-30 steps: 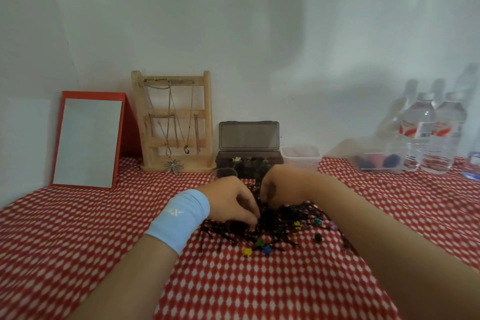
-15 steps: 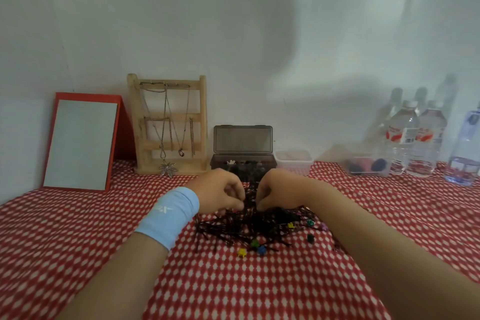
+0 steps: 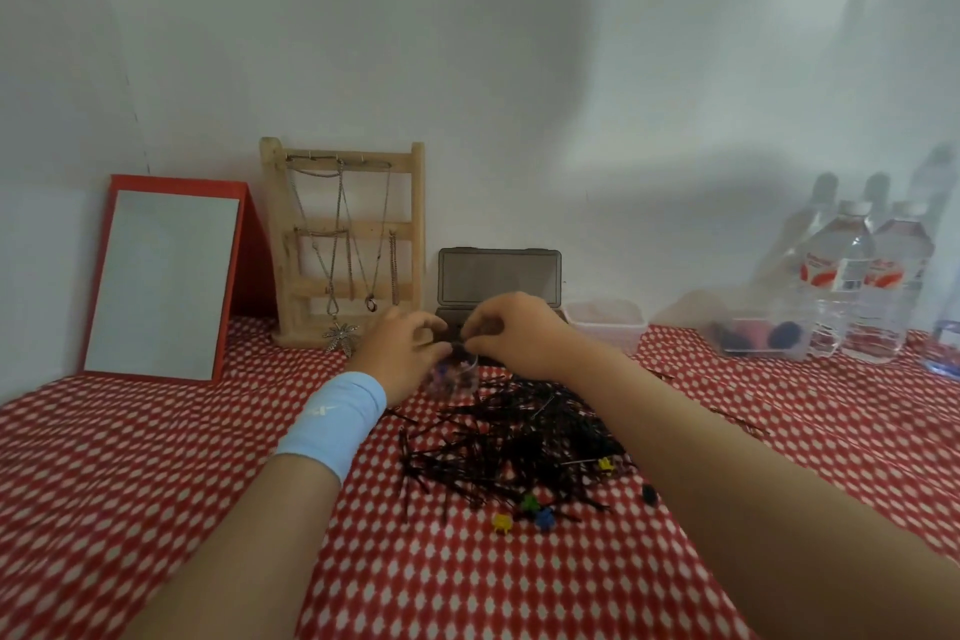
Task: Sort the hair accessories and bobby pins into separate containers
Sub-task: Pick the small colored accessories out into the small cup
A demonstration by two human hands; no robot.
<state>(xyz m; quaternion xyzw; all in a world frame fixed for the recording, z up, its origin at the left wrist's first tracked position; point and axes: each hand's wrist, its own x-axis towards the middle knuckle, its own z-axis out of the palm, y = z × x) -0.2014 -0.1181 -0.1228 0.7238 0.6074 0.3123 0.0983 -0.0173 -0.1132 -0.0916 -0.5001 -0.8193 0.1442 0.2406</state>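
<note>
A heap of black bobby pins (image 3: 519, 442) lies on the red checked cloth. Small coloured hair clips sit at its near edge: yellow (image 3: 501, 522), blue (image 3: 544, 518), green (image 3: 529, 502). Behind the heap stands a small clear cup (image 3: 460, 374) with coloured clips inside. A dark box (image 3: 498, 276) stands behind it with its lid up. My left hand (image 3: 405, 353) is against the cup's left side with curled fingers, and its hold is hidden. My right hand (image 3: 511, 333) pinches a small dark piece (image 3: 460, 342) just above the cup.
At the back left stand a red-framed mirror (image 3: 161, 283) and a wooden necklace rack (image 3: 345, 244). Right of the dark box is a pale tub (image 3: 605, 322), then a clear tub (image 3: 753, 333) with dark items and water bottles (image 3: 841, 286).
Both hands have lifted out of the pin heap and moved back to the clear cup in front of the dark box. The camera has tilted slightly.
</note>
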